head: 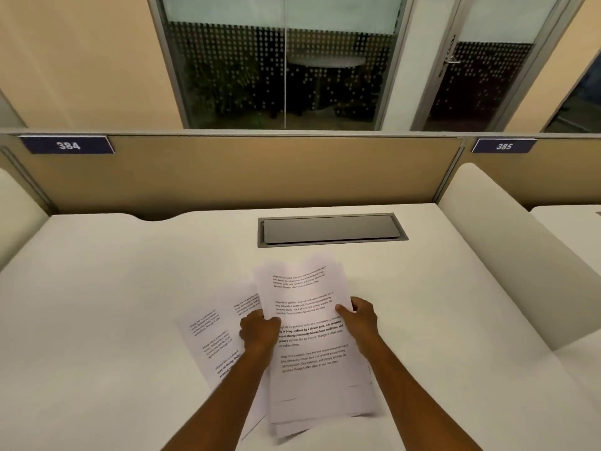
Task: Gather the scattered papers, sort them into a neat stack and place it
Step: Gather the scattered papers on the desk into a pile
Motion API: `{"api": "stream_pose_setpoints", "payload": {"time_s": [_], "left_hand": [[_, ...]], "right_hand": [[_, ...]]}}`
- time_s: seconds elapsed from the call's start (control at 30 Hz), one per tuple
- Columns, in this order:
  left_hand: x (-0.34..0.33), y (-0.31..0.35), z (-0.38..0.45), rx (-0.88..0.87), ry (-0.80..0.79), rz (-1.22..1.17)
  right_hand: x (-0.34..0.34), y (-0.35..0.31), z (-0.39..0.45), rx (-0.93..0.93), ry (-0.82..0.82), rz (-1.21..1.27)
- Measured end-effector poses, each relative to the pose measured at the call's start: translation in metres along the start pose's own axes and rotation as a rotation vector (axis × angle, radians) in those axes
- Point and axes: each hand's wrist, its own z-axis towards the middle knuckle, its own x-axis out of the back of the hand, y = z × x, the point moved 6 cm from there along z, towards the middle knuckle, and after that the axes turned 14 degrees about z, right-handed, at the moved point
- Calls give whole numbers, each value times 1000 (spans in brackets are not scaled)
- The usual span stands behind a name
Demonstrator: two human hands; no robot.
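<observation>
L hand [260, 332] fingers were curled round the left edge of the stack [312, 340], thumb on top; R hand [359, 315] pinched its right edge, thumb on the printed face. Stack was uneven, sheets fanned at both ends, bottom blurred, lying over the desk [113, 304] centre. Two loose sheets [211, 336] lay just left, partly under the stack & L arm. Grey hatch [331, 230] sat behind.

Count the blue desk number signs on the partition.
2. Sign 384 sits at the partition's far left; sign 385 is on the next panel to the right. None appear hidden.
</observation>
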Motion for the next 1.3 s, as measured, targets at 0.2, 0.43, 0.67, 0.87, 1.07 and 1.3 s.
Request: {"api": "stream_pose_setpoints", "payload": {"time_s": [0.2,0.43,0.67,0.87,1.07,1.3], "left_hand": [[32,-16,0,104,127,216],[48,-27,3,176,126,123],[55,-27,5,157,152,-33],[46,-28,1,149,112,-180],[38,-24,-1,95,87,-214],[38,-28,2,67,75,-173]], "right_hand": [[-50,-4,6,20,-127,-138],[-77,4,8,-14,-143,-522],[-81,12,4,10,-146,-710],[-82,12,5,51,-186,-697],[-76,13,1,-10,-196,-490],[-78,10,-8,-3,-221,-263]]}}
